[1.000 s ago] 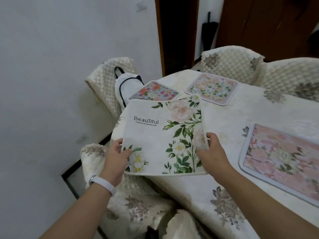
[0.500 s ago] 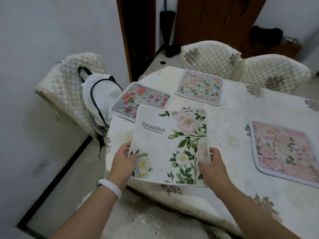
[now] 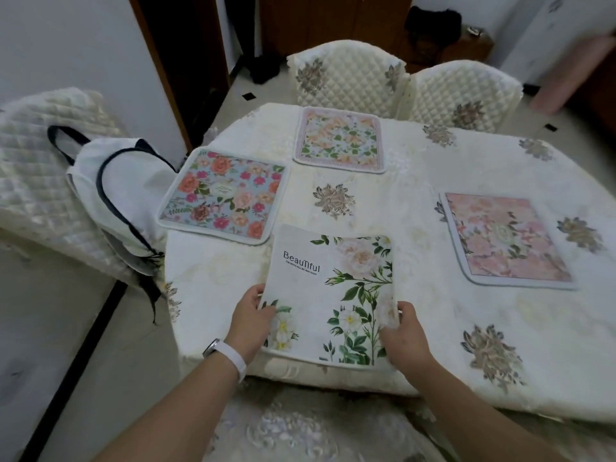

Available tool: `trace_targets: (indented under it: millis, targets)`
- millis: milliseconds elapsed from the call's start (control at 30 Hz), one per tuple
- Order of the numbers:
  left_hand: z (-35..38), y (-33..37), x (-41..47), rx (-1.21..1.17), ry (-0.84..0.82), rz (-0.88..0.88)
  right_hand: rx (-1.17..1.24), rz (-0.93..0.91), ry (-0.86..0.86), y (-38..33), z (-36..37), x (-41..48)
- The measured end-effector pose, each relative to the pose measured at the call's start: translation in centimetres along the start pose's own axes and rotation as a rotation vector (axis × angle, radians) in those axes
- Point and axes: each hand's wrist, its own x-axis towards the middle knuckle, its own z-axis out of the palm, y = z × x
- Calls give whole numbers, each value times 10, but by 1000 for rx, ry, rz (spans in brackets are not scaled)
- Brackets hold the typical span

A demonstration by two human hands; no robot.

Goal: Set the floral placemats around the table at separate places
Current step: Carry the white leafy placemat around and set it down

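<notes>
A white placemat printed "Beautiful" with green leaves and pale roses [image 3: 328, 288] lies low over the table's near edge. My left hand [image 3: 251, 320] grips its near left edge and my right hand [image 3: 401, 331] grips its near right edge. Three other floral placemats lie flat on the cream tablecloth [image 3: 416, 181]: a blue one with red roses [image 3: 223, 195] at the left, a pale pink and green one [image 3: 340, 140] at the far side, and a pink one [image 3: 508, 238] at the right.
Quilted cream chairs stand at the far side [image 3: 346, 73], [image 3: 463, 91] and at the left [image 3: 36, 168]. A white backpack with dark straps [image 3: 115, 191] leans on the left chair, against the table's corner. A fabric-covered seat [image 3: 300, 428] is right below me.
The white placemat has come down and to the right, from held up over the table's left corner to low over the near edge. Both hands keep their grip.
</notes>
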Motion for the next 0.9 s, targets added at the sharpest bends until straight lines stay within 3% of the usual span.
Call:
trace_targets:
  millis: [567, 700, 800, 900]
  targets:
    - [-16, -43, 0, 222, -5, -36, -125, 47, -35, 43, 13, 5]
    - [-24, -47, -7, 440, -26, 52, -231, -12, -33, 53, 12, 3]
    - [-32, -54, -7, 750, -41, 163, -434, -96, -35, 62, 11, 0]
    - [-40, -56, -12, 935, -135, 272, -583, -221, -51, 69, 10, -7]
